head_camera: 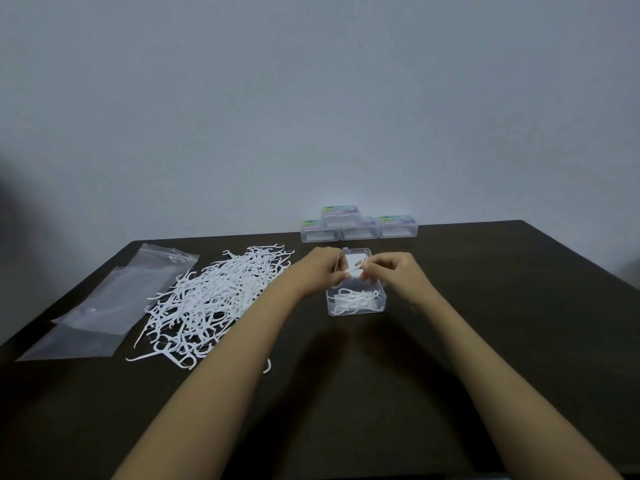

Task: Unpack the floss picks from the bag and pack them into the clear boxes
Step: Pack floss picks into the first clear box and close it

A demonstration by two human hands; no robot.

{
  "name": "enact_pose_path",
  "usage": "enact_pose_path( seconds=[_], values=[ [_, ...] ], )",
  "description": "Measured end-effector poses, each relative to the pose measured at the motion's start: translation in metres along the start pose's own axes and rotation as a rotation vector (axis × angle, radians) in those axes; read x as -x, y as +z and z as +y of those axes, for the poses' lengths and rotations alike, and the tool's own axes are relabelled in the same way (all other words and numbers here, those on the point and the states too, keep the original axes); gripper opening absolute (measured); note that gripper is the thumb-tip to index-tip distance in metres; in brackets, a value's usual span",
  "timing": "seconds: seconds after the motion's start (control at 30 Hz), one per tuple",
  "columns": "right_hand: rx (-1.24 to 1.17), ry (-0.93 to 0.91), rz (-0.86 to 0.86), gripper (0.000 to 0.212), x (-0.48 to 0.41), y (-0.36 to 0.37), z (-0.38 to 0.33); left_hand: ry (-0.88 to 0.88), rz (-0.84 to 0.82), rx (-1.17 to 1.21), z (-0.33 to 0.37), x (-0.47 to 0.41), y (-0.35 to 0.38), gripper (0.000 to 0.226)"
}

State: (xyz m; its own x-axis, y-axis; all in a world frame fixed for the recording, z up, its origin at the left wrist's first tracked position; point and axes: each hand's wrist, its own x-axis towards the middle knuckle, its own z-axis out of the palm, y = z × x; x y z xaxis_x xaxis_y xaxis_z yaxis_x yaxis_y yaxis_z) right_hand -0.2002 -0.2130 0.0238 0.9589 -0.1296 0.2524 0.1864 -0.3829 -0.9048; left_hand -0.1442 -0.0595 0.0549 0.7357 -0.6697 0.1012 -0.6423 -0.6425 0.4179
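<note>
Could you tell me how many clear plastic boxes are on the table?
5: three clear plastic labelled boxes in a row at the dark table's far edge, a fourth stacked on them, and an open one at the hands.

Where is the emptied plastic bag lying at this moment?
In the head view the plastic bag lies flat at the left of the table, beside the pile of floss picks, which separates it from the open clear box.

Left hand [323, 270] and right hand [393, 271] pinch picks [358, 268] above open box [356, 308], partly filled. Pile [207, 299] and bag [104, 306] lie left. Closed boxes [358, 225] behind.
</note>
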Motion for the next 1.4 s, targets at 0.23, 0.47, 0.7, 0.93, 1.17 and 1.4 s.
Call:
enact_pose_path(
  seconds=[0.23,0.47,0.7,0.93,1.17,1.4],
  values=[
    [-0.064,0.12,0.158,0.018,-0.003,-0.008,0.024,-0.148,-0.047,-0.055,0.011,-0.02,0.018,0.033],
    [0.034,0.162,0.106,0.015,-0.006,-0.004,0.031,-0.147,-0.174,-0.276,0.012,-0.029,0.023,0.03],
    [0.333,0.088,0.169,0.031,-0.005,-0.005,0.03,-0.116,-0.135,-0.366,0.009,-0.028,0.016,0.03],
    [0.542,-0.093,0.144,0.023,0.002,0.014,0.014,-0.15,-0.065,-0.28,-0.014,0.005,-0.007,0.019],
    [0.844,-0.34,-0.211,0.027,-0.003,0.077,-0.014,-0.353,-0.041,-0.355,-0.057,0.047,-0.028,0.023],
    [1.205,-0.317,-0.356,0.046,-0.03,0.114,-0.015,-0.527,-0.043,-0.413,-0.062,0.077,-0.023,0.048]
  ],
)
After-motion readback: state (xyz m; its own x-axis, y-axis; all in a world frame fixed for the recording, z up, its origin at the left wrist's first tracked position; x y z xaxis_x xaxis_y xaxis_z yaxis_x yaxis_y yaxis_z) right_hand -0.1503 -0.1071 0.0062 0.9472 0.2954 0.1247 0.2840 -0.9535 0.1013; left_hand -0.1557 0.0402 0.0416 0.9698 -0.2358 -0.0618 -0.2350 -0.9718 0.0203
